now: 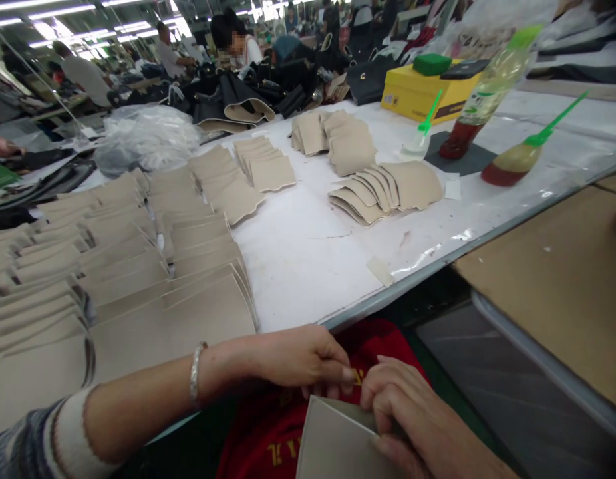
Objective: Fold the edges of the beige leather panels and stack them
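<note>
Low in the view, over my lap, my right hand (405, 412) grips a beige leather-like panel (338, 442) by its upper right part, thumb on the near face and fingers bent behind. The panel stands tilted, its pale edge toward me. My left hand (312, 359), below a silvery bracelet (194, 372), is just above the panel's top corner. Its thumb and fingers are pinched together; whatever may be between them is hidden. A red cloth with yellow lettering (283, 426) lies under both hands.
Overlapping beige panels (178, 326) cover the left of the white table (298, 266); smaller fanned stacks (388, 186) lie farther back. At the right stand a red-liquid bottle (480, 113), a green-tipped squeeze bottle (517, 159) and a yellow box (412, 93). Cardboard (552, 266) lies beside the table edge.
</note>
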{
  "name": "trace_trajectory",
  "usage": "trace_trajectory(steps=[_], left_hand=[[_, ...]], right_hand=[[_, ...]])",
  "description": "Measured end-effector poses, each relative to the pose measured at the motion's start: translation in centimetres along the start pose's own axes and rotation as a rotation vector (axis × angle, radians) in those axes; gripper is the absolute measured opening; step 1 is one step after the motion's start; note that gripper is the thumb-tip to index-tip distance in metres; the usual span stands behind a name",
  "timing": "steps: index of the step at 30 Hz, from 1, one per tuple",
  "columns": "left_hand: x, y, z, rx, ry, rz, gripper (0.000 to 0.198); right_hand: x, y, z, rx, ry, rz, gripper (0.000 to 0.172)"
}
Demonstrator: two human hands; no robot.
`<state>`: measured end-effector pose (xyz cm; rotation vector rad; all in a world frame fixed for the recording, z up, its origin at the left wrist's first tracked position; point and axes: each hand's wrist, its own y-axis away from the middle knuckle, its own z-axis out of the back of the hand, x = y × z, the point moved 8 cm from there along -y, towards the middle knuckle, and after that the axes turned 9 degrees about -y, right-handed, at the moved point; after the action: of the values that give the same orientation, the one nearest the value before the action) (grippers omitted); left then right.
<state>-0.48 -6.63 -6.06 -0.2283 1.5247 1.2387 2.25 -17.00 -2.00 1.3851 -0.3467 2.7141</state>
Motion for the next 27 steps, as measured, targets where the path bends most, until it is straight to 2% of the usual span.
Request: trace_trajectory(steps=[2,5,9,14,27], left_hand=[[0.7,1.2,0.1,-0.035,-0.028,0.048,0.035],[0.1,2.7,0.1,-0.06,-0.099,-0.011,0.034],[0.1,3.6,-0.5,-0.099,-0.02,0.023,0.032],[0.7,3.9,-0.7,-0.196,-0.174,0.136,0.008],[0.0,3.7,-1.2,-0.172,-0.127,0.058,0.01]], right_hand=[[-1.0,1.0,-0.8,-0.047,0.017,-0.017,0.019],[-1.3,1.5,-1.3,-0.102,0.033,-0.021,0.016],[-1.4,1.0,-1.7,-0.06,0.016,-0.086,0.015],[-1.4,0.8,-1.8,-0.008,-0.003,-0.127,0.017],[-1.8,1.0,-2.1,-0.008,0.056,-0.142,0.023]])
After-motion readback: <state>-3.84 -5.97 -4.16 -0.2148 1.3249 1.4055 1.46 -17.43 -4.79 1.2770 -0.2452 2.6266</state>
